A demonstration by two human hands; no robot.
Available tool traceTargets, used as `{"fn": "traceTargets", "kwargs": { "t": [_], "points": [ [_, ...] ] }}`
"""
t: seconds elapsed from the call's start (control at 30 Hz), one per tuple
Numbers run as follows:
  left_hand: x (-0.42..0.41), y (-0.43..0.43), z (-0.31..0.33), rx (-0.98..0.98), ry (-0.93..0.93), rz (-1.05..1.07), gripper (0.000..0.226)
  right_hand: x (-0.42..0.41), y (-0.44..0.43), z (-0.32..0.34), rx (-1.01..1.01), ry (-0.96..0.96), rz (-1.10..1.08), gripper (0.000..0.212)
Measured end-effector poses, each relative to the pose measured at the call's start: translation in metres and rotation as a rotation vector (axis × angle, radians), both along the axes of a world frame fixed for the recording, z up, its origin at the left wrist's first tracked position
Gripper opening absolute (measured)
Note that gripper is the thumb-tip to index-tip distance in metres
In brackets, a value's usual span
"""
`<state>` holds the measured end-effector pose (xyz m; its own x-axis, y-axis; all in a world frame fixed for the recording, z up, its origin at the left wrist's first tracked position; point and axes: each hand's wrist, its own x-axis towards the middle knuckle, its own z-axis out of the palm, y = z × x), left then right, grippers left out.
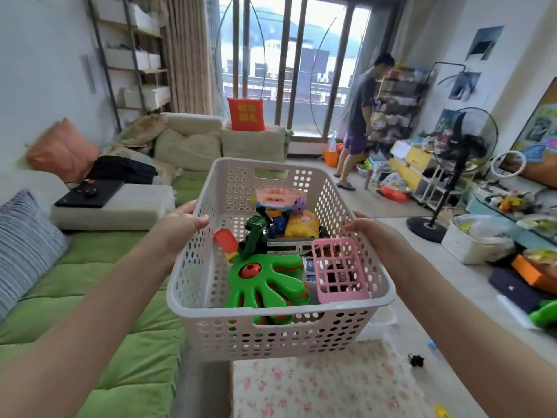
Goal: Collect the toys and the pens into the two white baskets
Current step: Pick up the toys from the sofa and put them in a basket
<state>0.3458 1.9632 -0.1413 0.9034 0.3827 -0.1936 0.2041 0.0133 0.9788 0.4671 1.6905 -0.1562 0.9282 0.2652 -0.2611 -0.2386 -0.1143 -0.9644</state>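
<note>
Forearms reached straight forward, bare and roughly level, the left grip (pixel 177 224) clasping the left rim of the white perforated plastic basket (pixel 271 336) with its thumb over the edge, and the right grip (pixel 373 233) clasping the opposite rim. The basket hung between both grips, lifted above the floral mat (pixel 316 384) beside the green sofa (pixel 99 282). Inside, a green hand-shaped plastic clapper (pixel 265 282) and a pink plastic grid (pixel 339 271) lay at the near end, with other toys heaped beyond, while a second white basket (pixel 470 248) stood well apart to the right.
</note>
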Motion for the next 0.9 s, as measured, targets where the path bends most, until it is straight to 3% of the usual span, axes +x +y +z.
{"fn": "traceTargets", "kwargs": {
  "t": [0.77, 0.9],
  "points": [
    [0.125, -0.184, 0.002, 0.024, 0.027, -0.616, 0.040, -0.051, -0.183, -0.013, 0.139, 0.021, -0.663, 0.032],
    [0.137, -0.232, 0.000, 0.001, 0.035, -0.698, 0.040, -0.064, -0.226, -0.018, 0.153, 0.043, -0.765, 0.038]
  ]
}}
